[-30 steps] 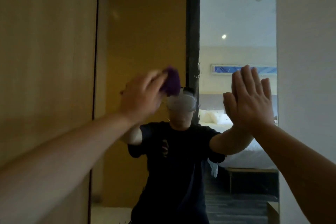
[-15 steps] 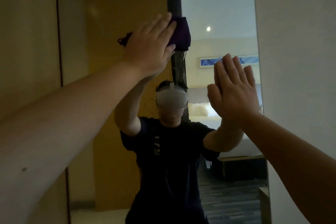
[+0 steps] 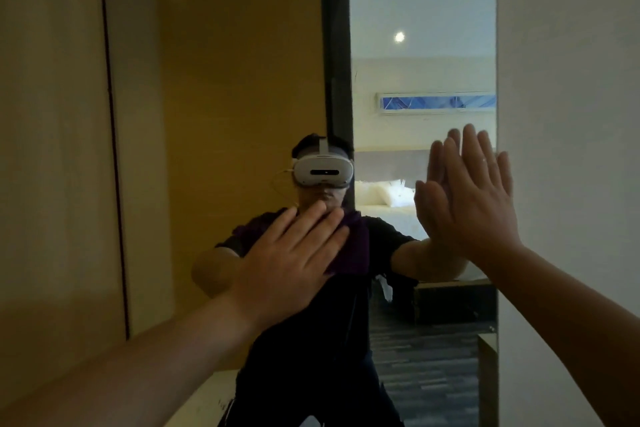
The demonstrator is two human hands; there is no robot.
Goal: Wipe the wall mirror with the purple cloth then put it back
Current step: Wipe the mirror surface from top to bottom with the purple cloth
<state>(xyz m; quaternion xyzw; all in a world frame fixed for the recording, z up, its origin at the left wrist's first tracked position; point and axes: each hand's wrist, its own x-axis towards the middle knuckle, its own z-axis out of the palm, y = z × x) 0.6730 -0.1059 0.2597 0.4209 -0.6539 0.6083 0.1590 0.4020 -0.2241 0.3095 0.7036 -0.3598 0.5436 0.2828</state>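
My left hand (image 3: 294, 260) has bare mirror (image 3: 242, 80) above and to its left; to its right my flat right hand (image 3: 467, 204) blocks, with the white wall (image 3: 568, 114) beyond.

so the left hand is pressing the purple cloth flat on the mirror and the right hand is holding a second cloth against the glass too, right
Not quite. The head view shows the right hand bare: its open palm is raised to the wall mirror with no cloth under it. The rest holds: the left hand presses the purple cloth flat on the mirror.
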